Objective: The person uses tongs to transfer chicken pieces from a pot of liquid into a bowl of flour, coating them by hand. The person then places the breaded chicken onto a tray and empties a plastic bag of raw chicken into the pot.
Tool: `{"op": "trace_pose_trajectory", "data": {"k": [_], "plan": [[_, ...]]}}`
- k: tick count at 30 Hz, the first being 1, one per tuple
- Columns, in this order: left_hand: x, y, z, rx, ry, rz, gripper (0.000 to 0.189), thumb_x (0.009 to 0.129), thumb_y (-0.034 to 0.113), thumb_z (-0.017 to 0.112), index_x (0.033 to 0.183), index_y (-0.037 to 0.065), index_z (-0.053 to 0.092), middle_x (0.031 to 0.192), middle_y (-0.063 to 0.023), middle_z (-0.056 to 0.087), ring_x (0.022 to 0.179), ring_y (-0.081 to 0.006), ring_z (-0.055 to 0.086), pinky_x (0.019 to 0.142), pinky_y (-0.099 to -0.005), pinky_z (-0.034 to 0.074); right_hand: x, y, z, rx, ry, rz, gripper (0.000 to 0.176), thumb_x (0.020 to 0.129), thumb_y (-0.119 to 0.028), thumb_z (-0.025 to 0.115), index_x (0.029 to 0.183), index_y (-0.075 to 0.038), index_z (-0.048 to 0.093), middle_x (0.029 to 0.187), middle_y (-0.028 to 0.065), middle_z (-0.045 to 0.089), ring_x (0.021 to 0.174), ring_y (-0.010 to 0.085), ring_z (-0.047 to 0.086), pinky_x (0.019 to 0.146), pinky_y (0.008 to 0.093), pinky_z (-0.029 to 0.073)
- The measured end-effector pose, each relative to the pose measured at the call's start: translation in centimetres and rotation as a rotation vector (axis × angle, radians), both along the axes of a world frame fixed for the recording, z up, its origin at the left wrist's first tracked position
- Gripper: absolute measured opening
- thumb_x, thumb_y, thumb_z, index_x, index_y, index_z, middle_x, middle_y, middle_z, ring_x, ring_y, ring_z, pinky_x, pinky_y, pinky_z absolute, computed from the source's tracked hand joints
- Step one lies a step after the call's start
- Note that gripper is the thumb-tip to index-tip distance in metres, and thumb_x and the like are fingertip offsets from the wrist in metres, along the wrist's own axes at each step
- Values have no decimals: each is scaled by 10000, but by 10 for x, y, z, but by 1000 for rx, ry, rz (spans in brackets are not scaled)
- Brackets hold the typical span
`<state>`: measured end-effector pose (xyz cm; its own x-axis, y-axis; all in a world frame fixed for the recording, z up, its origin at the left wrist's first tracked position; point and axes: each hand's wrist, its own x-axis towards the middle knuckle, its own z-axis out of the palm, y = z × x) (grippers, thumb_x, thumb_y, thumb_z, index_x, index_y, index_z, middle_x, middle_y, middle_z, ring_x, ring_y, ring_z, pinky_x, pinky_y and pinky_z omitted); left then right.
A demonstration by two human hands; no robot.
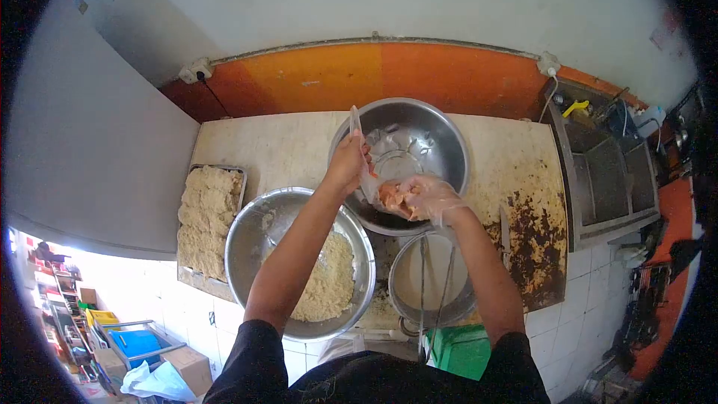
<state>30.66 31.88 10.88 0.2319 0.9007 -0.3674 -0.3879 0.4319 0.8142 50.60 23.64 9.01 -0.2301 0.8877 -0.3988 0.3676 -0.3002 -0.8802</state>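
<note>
My left hand (350,162) is closed around the upper edge of a clear plastic bag (354,118), above the left side of a large metal bowl (458,135). My right hand (434,198), in a clear plastic glove, has its fingers curled on raw meat (392,197) at the bag's lower end. The meat is pinkish orange and looks like chicken. Both hands are over the bowl. Closer to me, a second metal bowl (238,243) holds pale yellow crumbs (329,284). Beside it stands a pot (395,295) of whitish batter.
Long metal tongs (422,277) lie across the pot. A tray (242,187) heaped with crumb-coated pieces (206,217) sits at the left. A sink (606,172) adjoins the stained table (516,150) on the right. Below are a green container (458,352) and a cardboard box (187,370).
</note>
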Motion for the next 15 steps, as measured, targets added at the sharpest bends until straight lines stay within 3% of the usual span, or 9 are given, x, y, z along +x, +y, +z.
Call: {"op": "trace_pose_trajectory", "data": {"k": [1,2,5,10,14,15], "plan": [[-2,-1,-1,7,9,-7,276,999,372,378,859,141,435,689,19,393,581,-126,390,530,-290,382,4,-3,-14,41,191,-69,182,793,-141,685,960,-79,646,841,30,639,744,132,589,691,280,499],[-3,-1,-3,13,17,-16,279,1003,375,363,862,142,426,706,22,391,609,-116,395,533,-290,393,5,-4,-10,38,188,-68,182,793,-141,685,960,-79,646,841,30,639,744,132,589,691,280,499],[-4,1,-11,38,-26,-32,276,1002,376,366,868,143,425,706,20,393,604,-118,396,535,-291,401,5,-12,21,-30,198,-185,216,810,-124,665,1016,-74,621,929,34,634,850,127,589,761,274,489],[-1,-1,-2,-6,-29,26,283,1001,378,370,863,136,424,693,12,396,581,-127,391,530,-297,403,6,-45,91,117,393,-184,406,837,-92,615,1215,-44,474,1169,85,552,1070,170,546,941,307,434],[-5,-6,-1,-6,5,43,287,996,367,387,842,128,423,680,5,399,567,-135,388,520,-303,384,-9,-117,181,266,552,-233,455,782,-97,653,1192,-25,467,1090,180,583,994,256,612,836,360,512],[-6,-4,-3,-36,11,35,287,996,367,387,842,128,423,680,5,399,567,-135,388,520,-303,384,-11,-134,196,320,561,-157,410,802,-84,625,1175,-27,464,1057,194,592,962,276,626,805,368,522]]}}
